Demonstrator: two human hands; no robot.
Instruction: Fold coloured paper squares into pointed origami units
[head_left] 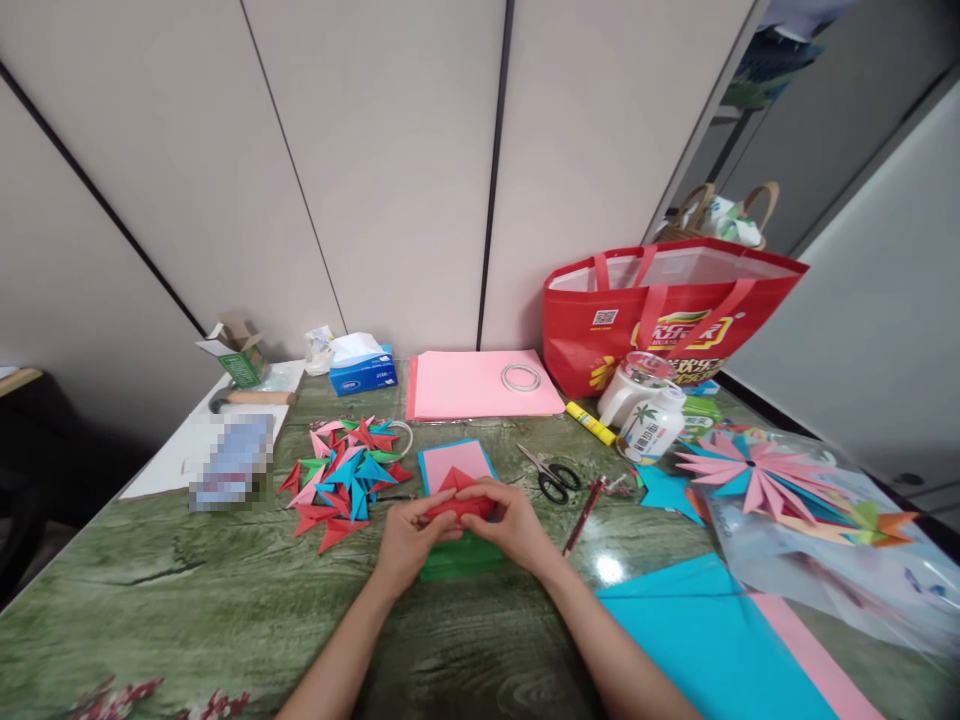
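Between my two hands is a folded piece of red paper [459, 484], its pointed tip facing away from me. My left hand [411, 538] pinches its left side with thumb and fingers. On the right side, my right hand [511, 518] grips it the same way, both thumbs near the middle. Beneath and beyond it lie small pink and blue paper sheets [442, 460], and green paper [459, 558] shows under my hands. A pile of folded paper stars [349, 478] in red, blue, pink and green sits to the left. Black-handled scissors [553, 478] lie to the right.
Pink paper sheets [469, 385] with a tape roll [521, 377] lie behind. A tissue box [363, 370], hammer [251, 398], glue stick [590, 423], white bottle [654, 428] and red bag [585, 335] stand around. Large blue paper [720, 640] and a pink paper star [757, 470] are on the right.
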